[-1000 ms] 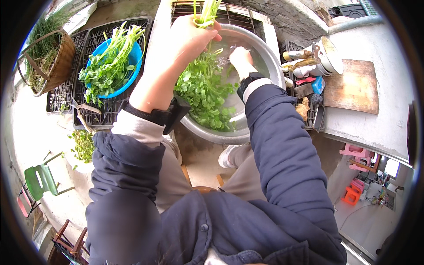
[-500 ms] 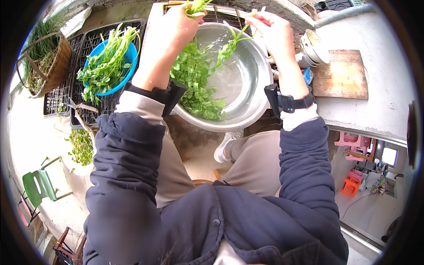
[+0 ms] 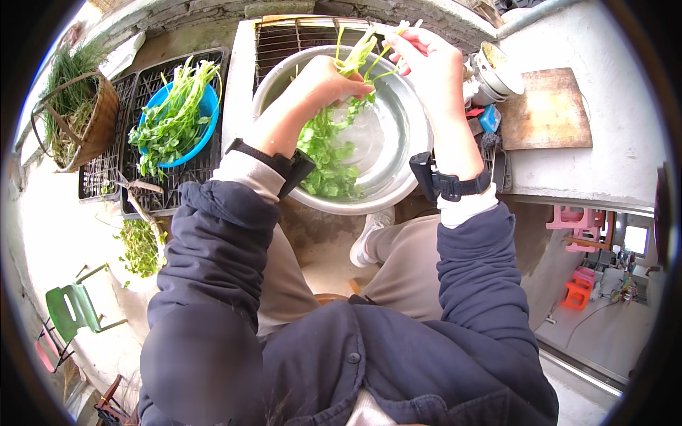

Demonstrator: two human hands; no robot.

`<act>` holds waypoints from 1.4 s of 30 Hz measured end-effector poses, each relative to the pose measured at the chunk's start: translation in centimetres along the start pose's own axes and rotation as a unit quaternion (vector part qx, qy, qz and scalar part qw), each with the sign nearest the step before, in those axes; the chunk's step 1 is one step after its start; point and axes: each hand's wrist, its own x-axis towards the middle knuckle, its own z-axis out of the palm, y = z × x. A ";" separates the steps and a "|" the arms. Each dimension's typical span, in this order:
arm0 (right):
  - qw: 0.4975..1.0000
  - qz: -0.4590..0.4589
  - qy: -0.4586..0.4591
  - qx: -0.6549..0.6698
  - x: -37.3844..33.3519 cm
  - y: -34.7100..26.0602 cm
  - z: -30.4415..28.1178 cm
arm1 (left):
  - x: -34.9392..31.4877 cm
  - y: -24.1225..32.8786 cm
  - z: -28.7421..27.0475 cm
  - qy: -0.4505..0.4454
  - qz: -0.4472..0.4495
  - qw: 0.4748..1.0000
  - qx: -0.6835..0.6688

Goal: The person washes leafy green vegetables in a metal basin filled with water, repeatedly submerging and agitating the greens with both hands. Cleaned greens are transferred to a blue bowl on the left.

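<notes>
My left hand (image 3: 323,86) is closed round the pale stems of a bunch of cilantro-like greens (image 3: 328,160). Its leaves hang down inside the left half of a round metal basin (image 3: 406,160), which holds clear water. Above the basin's far right rim, my right hand (image 3: 432,62) has its thumb and fingers pinched on the end of a thin green stem (image 3: 383,73). That stem runs across toward the bunch. Left of the basin, a blue bowl (image 3: 209,106) is heaped with more of the same leafy greens (image 3: 174,121).
Black plastic crates (image 3: 131,153) lie under the bowl, with shears (image 3: 142,186) on their near edge. Further left stands a wicker basket (image 3: 98,117) of grassy greens. On the right ledge are a wooden cutting board (image 3: 547,110) and stacked pots (image 3: 497,74). A green chair (image 3: 74,309) stands lower left.
My left hand has come down and right with the bunch, nearer my right hand. The right hand has shifted slightly, still pinching a stem. The whole view has tilted a little.
</notes>
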 end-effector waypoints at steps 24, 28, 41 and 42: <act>0.893 -0.280 -0.107 -0.335 -3.7 8.6 -3.3 | -0.9 -2.3 -7.1 -0.003 -0.097 0.984 0.146; 0.901 0.083 -0.373 -0.204 -6.7 9.4 0.3 | -0.7 -1.7 -4.7 -0.055 -0.097 0.982 0.150; 0.970 0.053 -0.235 -0.043 -4.4 4.9 1.7 | -1.7 1.1 -3.6 -0.124 -0.027 0.986 -0.109; 0.968 0.055 -0.237 -0.066 -4.3 4.9 1.8 | -1.8 1.2 -3.5 -0.124 -0.021 0.982 -0.137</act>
